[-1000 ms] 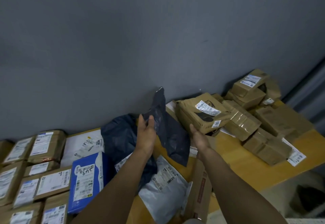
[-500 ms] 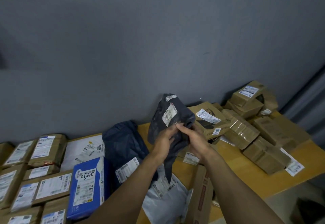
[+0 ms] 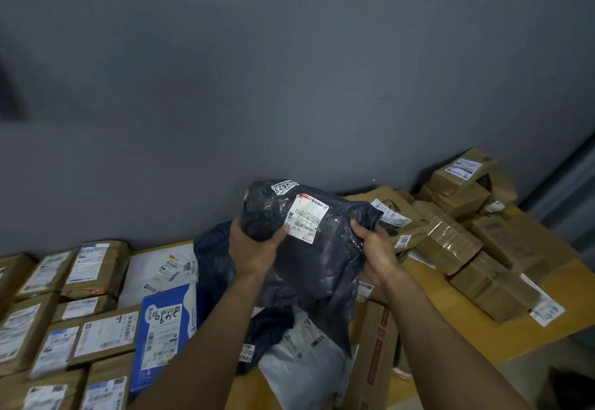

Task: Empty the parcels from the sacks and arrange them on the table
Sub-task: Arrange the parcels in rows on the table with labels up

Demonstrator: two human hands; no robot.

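Note:
I hold a dark blue-black plastic mailer parcel [image 3: 317,255] with a white shipping label up in front of me, above the wooden table [image 3: 476,329]. My left hand [image 3: 252,248] grips its bulging left end, thumb curled over the front. My right hand [image 3: 375,244] grips its right edge. The parcel's lower flap hangs down between my forearms and hides part of the table behind it.
Taped brown parcels [image 3: 77,322] lie in rows at the left, beside a blue box [image 3: 167,329] and a white mailer [image 3: 161,268]. A loose heap of brown parcels [image 3: 457,236] fills the right back corner. A grey mailer [image 3: 302,368] and a carton [image 3: 373,355] lie near me. A grey wall stands behind.
The dark parcel has turned from a narrow upright shape to face me with its label. My hands moved apart from its middle to its left and right sides.

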